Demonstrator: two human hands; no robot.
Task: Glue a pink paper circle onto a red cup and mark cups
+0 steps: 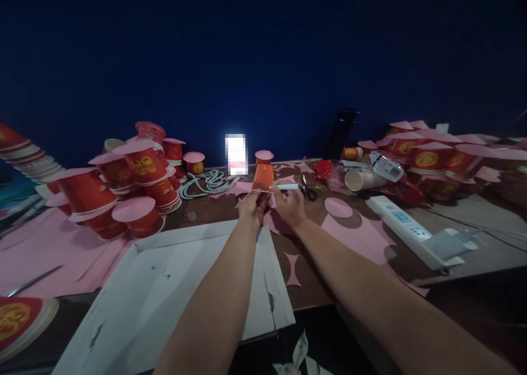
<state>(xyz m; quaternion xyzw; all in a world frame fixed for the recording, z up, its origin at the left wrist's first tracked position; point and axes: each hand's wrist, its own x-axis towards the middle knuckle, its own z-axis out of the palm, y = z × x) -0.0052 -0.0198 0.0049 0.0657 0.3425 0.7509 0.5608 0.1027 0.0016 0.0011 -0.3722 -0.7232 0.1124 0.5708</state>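
A red paper cup [263, 175] stands narrow end up in front of me, with a pink paper disc [264, 155] on top. My left hand [252, 206] is closed at the cup's lower rim. My right hand [290, 206] is closed around a white pen-like stick [289, 186]; its fingertips are near the right side of the same rim. Just beyond that hand lie black-handled scissors [309, 192]. A cut pink paper disc [338, 207] rests to the right. The fingertips are small, so exact contact is hard to see.
Red cups with pink discs are piled left [143, 163] and right [428, 158]. A white board [164, 270] lies under my left forearm. Pink paper offcuts [356, 238], a power strip [399, 218], bagged cups [364, 180] and a coiled cable [209, 183] lie around.
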